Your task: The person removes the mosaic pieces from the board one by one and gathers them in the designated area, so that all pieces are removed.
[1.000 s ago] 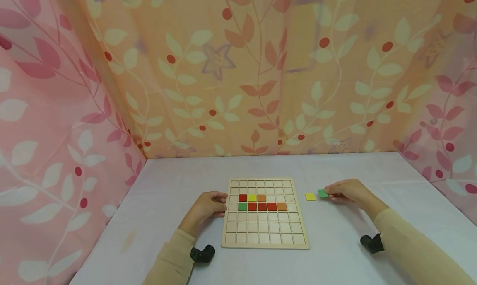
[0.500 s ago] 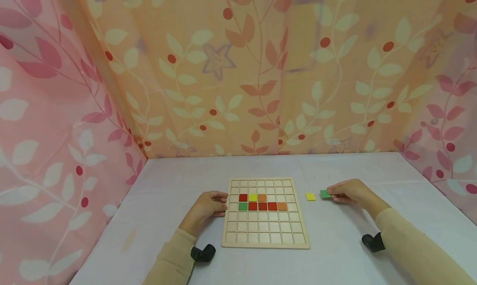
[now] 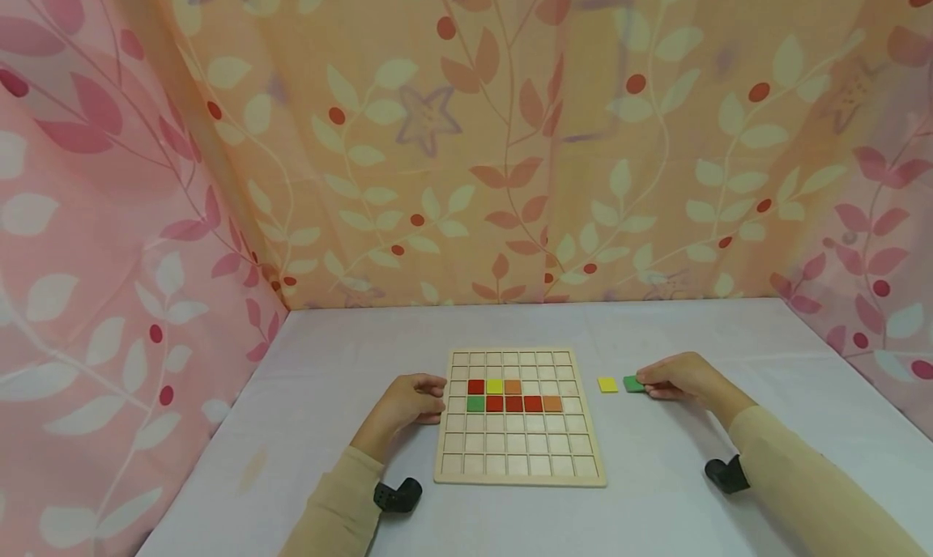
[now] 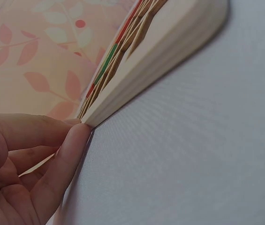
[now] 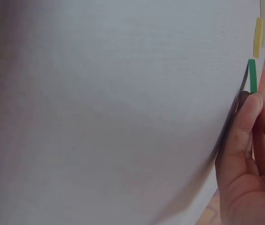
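A wooden grid board (image 3: 508,444) lies on the table, with red, yellow, orange and green square tiles filling cells in two rows. At its left edge my left hand (image 3: 408,400) pinches the rim between thumb and fingers; the left wrist view shows the fingertips (image 4: 79,129) meeting at the board's edge. To the right of the board, my right hand (image 3: 681,376) pinches a green tile (image 3: 632,384) by its right side, low over the tabletop. A loose yellow tile (image 3: 607,385) lies flat between the green tile and the board.
White cloth covers the table (image 3: 350,338). A floral curtain (image 3: 437,176) rises behind its far edge, and pink patterned cloth (image 3: 95,257) hangs along the left. Black wrist-worn devices, one at the left sleeve (image 3: 397,495) and one at the right (image 3: 726,475), sit near the tabletop.
My right hand has shifted the green tile slightly right and then back a little left and nearer. The left hand and the board stay put.
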### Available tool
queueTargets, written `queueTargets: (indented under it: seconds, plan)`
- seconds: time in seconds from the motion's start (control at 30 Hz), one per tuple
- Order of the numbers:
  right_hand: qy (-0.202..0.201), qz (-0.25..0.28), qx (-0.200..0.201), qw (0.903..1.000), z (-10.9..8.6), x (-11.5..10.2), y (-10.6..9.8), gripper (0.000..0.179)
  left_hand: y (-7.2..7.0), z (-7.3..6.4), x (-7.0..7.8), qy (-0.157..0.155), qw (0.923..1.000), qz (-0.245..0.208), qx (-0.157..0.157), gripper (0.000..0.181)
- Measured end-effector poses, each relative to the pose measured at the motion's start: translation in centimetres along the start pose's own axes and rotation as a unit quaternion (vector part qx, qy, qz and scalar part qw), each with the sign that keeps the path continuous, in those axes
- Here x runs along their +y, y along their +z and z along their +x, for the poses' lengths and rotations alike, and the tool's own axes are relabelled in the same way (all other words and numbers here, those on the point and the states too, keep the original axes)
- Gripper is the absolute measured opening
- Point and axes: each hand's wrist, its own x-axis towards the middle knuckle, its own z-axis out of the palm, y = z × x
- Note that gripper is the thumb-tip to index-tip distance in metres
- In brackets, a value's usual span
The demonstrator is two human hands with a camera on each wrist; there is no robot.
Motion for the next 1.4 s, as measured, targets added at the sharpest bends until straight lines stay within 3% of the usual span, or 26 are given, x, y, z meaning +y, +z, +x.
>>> queueTargets:
  seconds: [0.7,1.4]
  plan:
    - [0.0,-0.007,0.01,0.9999,0.01,-0.24,0.34,0.023,-0.05,0.08,-0.14,-0.006,1.0,0.005,0.002,0.042]
    - [0.001,-0.034,0.052,0.9981,-0.3,-0.87,0.41,0.033,0.02,0.1,-0.07,-0.003,1.0,-0.001,0.001,0.042]
